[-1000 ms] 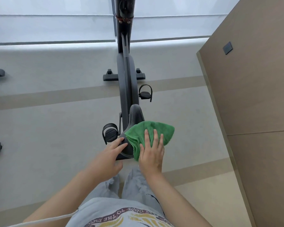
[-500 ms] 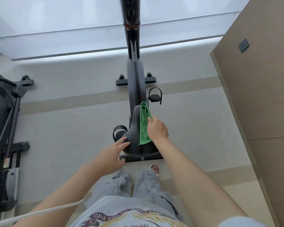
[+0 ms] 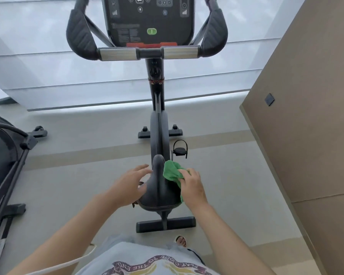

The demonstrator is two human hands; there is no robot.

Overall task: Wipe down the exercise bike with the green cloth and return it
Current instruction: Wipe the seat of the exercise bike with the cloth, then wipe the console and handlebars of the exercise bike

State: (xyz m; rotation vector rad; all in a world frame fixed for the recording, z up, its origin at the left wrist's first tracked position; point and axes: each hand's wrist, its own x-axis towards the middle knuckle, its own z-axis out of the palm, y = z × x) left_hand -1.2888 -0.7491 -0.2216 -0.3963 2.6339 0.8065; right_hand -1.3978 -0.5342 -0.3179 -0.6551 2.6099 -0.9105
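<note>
Green cloth (image 3: 172, 171) bunched in right hand (image 3: 192, 187) against the saddle's (image 3: 159, 187) right flank at lower centre; saddle runs up-frame; left hand (image 3: 130, 185) spread, empty, opposite

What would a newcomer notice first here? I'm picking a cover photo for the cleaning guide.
The green cloth, bright against the black saddle, held by the right hand at the saddle's right side. Then the console with its green button, top centre between the handlebars.
</note>
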